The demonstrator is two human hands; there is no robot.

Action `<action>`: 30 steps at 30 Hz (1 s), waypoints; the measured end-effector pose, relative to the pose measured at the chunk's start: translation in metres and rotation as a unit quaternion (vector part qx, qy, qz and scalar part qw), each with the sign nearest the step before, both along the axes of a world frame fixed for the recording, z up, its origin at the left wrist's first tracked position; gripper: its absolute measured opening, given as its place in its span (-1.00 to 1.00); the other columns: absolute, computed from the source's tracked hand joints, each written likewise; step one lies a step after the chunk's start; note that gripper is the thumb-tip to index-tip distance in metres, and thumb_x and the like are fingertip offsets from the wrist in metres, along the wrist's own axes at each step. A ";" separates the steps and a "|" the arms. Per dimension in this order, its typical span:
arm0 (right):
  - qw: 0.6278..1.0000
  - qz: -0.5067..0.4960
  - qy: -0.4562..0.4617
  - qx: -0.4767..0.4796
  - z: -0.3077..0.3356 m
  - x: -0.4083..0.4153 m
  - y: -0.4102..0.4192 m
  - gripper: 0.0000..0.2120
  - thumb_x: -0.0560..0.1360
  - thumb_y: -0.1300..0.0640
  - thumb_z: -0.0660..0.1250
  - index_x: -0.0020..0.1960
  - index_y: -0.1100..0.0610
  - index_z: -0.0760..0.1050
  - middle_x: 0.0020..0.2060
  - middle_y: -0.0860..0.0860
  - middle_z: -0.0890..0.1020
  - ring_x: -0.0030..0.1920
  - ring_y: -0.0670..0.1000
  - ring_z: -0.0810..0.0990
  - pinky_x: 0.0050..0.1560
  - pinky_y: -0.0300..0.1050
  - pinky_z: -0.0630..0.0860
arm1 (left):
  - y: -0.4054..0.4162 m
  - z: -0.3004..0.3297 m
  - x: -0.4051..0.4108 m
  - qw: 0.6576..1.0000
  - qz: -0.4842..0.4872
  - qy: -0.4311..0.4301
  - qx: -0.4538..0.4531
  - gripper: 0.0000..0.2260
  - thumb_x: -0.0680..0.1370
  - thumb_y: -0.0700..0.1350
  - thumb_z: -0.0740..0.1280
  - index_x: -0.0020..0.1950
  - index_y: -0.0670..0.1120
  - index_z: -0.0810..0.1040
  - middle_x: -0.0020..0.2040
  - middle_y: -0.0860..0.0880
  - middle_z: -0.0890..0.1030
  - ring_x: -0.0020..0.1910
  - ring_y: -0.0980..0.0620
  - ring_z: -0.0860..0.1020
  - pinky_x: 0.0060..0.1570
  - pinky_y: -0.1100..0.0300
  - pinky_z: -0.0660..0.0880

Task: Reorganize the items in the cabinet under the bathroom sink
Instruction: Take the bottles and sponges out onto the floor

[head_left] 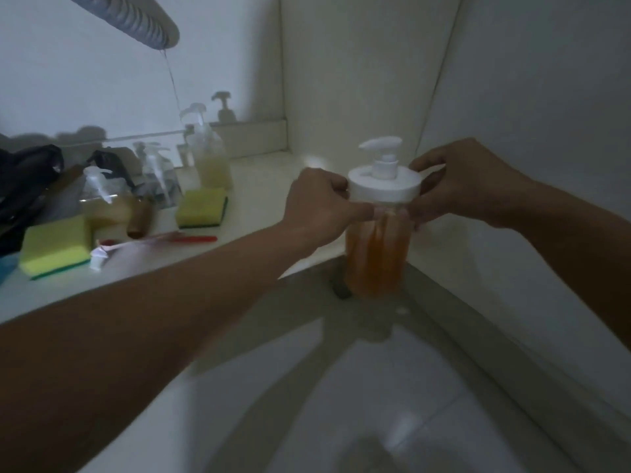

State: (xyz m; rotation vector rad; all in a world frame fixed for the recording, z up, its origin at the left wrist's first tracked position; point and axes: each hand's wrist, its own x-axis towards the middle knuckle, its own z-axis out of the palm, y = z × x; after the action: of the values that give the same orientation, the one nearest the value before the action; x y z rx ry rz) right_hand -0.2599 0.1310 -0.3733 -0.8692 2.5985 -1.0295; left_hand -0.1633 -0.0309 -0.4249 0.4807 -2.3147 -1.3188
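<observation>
A pump bottle (377, 254) with orange liquid and a wide white cap (384, 186) stands upright at the front right corner of the cabinet floor (259, 186). My left hand (319, 208) grips it from the left just under the cap. From the right, my right hand (457, 186) holds the cap and the bottle's neck. Further left inside the cabinet stand a pale yellow pump bottle (208, 155) and two clear pump bottles (102, 196) (158, 174).
Two yellow-green sponges (56, 245) (201, 207) lie on the cabinet floor, with a red-handled toothbrush (164, 238) and a small white tube (97, 259) between them. Black bags (24, 186) fill the far left. A grey drain hose (136, 20) hangs above. The cabinet's side wall (358, 80) is close right.
</observation>
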 end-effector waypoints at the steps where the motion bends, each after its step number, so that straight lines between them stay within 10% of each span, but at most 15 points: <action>1: 1.000 -0.010 -0.003 0.005 -0.010 0.001 0.006 -0.40 0.18 0.33 0.62 0.19 0.28 0.55 -0.19 0.15 0.70 -0.26 0.08 0.71 -0.15 -0.06 0.65 | 0.008 -0.009 0.001 1.000 0.000 -0.005 -0.002 -0.56 0.22 0.01 0.62 0.01 -0.15 0.68 -0.12 -0.04 0.70 -0.16 0.02 0.67 -0.08 -0.03 0.63; 23: 0.991 -0.003 0.034 0.127 -0.192 -0.025 0.027 -0.33 0.27 0.27 0.56 0.35 0.14 0.48 0.19 0.11 0.63 0.19 0.15 0.58 0.17 -0.01 0.53 | 0.040 -0.161 -0.027 0.963 -0.154 -0.206 0.079 -0.45 0.32 -0.36 0.51 0.30 -0.24 0.51 0.19 -0.16 0.60 0.17 -0.11 0.56 0.17 0.00 0.53; 30: 0.941 0.035 0.143 0.303 -0.136 -0.028 0.006 -0.67 0.41 0.28 0.46 0.16 0.26 0.53 0.07 0.18 0.61 0.05 0.14 0.59 -0.04 -0.11 0.48 | 0.027 -0.126 -0.021 0.958 -0.161 -0.238 -0.005 -0.76 0.35 -0.20 0.53 -0.05 -0.25 0.61 -0.04 -0.24 0.63 -0.01 -0.16 0.61 -0.26 0.24 0.41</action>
State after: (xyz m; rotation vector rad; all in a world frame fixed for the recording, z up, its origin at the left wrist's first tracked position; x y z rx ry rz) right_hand -0.2880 0.1375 -0.5089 -0.9780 2.8242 -0.0470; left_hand -0.1847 -0.0040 -0.5510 0.4738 -2.8959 -1.4606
